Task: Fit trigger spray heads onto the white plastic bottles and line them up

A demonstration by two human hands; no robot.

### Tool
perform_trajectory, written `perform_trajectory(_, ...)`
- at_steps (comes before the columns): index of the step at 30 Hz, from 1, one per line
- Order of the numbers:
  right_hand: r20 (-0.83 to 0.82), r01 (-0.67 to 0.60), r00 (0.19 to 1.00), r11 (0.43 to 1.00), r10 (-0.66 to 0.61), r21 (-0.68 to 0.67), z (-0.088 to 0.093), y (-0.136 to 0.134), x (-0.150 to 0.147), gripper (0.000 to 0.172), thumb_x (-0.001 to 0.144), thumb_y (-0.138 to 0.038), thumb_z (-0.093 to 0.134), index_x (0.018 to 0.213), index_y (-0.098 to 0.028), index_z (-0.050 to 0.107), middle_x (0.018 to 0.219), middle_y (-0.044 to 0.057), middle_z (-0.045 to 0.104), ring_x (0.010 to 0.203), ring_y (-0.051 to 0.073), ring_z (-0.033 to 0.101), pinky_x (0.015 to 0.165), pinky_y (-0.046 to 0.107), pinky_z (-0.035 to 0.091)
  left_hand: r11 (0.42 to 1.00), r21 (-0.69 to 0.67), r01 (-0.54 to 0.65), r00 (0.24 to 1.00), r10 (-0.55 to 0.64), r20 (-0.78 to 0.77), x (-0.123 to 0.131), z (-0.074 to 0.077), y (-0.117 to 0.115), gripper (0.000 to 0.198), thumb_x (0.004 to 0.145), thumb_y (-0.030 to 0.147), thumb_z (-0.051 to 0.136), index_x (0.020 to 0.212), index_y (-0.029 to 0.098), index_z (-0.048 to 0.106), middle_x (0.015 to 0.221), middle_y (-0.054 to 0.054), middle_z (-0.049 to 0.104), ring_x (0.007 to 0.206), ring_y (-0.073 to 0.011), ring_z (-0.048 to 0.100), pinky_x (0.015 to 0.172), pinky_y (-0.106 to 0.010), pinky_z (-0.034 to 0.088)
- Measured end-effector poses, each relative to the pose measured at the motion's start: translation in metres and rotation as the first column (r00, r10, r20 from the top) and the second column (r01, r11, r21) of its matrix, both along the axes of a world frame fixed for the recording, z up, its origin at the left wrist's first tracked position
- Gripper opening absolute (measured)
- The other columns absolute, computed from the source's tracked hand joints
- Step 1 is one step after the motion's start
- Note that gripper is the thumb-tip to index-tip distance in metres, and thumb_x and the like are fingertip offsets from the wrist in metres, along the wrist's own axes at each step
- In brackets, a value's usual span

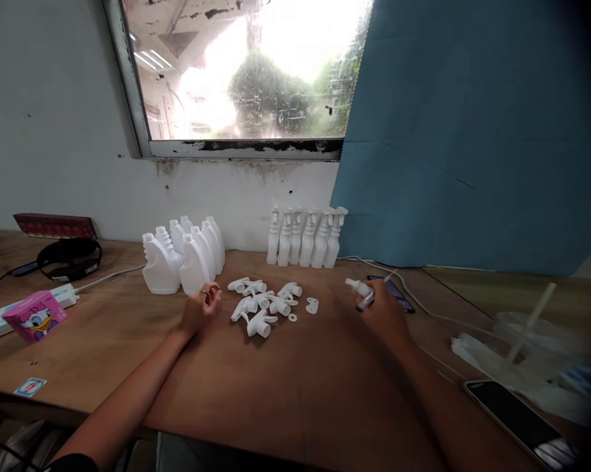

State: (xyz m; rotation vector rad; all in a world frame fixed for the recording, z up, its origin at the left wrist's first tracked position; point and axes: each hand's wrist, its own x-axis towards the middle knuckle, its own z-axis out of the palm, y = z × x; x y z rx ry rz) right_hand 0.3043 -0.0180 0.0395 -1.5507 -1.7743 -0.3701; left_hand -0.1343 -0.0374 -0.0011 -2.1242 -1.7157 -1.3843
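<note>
My left hand (204, 307) rests on the table beside the front bottle, its fingers curled in with nothing visible in them; a ring shows on one finger. Over the table at the right, my right hand (380, 305) is closed on a small white trigger sprayer head (358, 287). A darker slim piece with a pale edge shows below it, too blurred to name. Between my hands lies a loose pile of white trigger sprayer heads (261, 300). Just right of the pile are a flat white plastic piece (312, 305) and a small white ring (292, 318).
Open-necked white bottles (162, 265) stand at the back left. Several bottles with spray tops (306, 242) line the wall. A dark phone (396, 294) lies behind my right hand, another phone (516, 419) at front right. A pink box (36, 316) and a power strip (62, 295) sit left.
</note>
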Motion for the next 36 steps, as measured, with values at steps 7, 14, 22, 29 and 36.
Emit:
perform_trajectory(7, -0.07, -0.029, 0.997, 1.0, 0.03, 0.009, 0.001, -0.006, -0.011, 0.022, 0.082, -0.031, 0.052, 0.101, -0.02, 0.052, 0.08, 0.006, 0.062, 0.067, 0.021, 0.056, 0.057, 0.028, 0.032, 0.998, -0.021, 0.061, 0.996, -0.06, 0.064, 0.008, 0.004, -0.009, 0.02, 0.087, 0.037, 0.047, 0.094, 0.02, 0.054, 0.068, 0.003, 0.058, 0.051, -0.0084, 0.051, 0.051, -0.018, 0.04)
perform_trajectory(14, 0.157, -0.131, 0.978, 0.99, 0.138, -0.052, -0.021, 0.014, -0.025, 0.026, 0.075, -0.015, 0.051, 0.101, -0.018, 0.054, 0.091, 0.009, 0.065, 0.084, 0.025, 0.059, 0.074, 0.033, 0.038, 0.944, -0.039, 0.329, 0.943, -0.326, 0.064, 0.073, 0.004, -0.047, 0.014, 0.088, 0.029, 0.047, 0.091, 0.019, 0.056, 0.061, 0.003, 0.058, 0.047, -0.0078, 0.047, 0.048, -0.018, 0.036)
perform_trajectory(22, 0.343, -0.051, 0.938, 0.999, 0.048, -0.002, -0.041, 0.031, -0.015, 0.024, 0.082, -0.017, 0.046, 0.105, -0.017, 0.047, 0.094, 0.011, 0.064, 0.083, 0.026, 0.059, 0.077, 0.036, 0.036, 0.717, 0.09, 0.691, 0.703, -0.639, -0.311, 0.199, -0.01, -0.071, 0.008, 0.079, 0.025, 0.052, 0.083, 0.021, 0.058, 0.062, 0.003, 0.063, 0.048, -0.0085, 0.056, 0.044, -0.021, 0.032)
perform_trajectory(29, 0.376, -0.08, 0.922, 0.996, 0.089, -0.038, -0.037, 0.027, -0.02, 0.022, 0.084, -0.019, 0.044, 0.105, -0.016, 0.051, 0.091, 0.013, 0.065, 0.085, 0.029, 0.058, 0.079, 0.038, 0.036, 0.687, 0.056, 0.724, 0.669, -0.681, -0.299, 0.221, -0.012, -0.063, 0.01, 0.081, 0.026, 0.05, 0.085, 0.02, 0.057, 0.062, 0.003, 0.065, 0.05, -0.0081, 0.058, 0.044, -0.02, 0.033)
perform_trajectory(36, 0.405, -0.102, 0.907, 0.994, 0.112, -0.046, -0.039, 0.029, -0.017, 0.034, 0.085, -0.02, 0.044, 0.118, -0.015, 0.05, 0.095, 0.013, 0.066, 0.085, 0.028, 0.058, 0.082, 0.039, 0.037, 0.703, -0.036, 0.711, 0.686, -0.703, -0.186, 0.216, -0.008, -0.055, 0.007, 0.079, 0.023, 0.053, 0.085, 0.02, 0.057, 0.06, 0.004, 0.065, 0.05, -0.008, 0.06, 0.046, -0.018, 0.037)
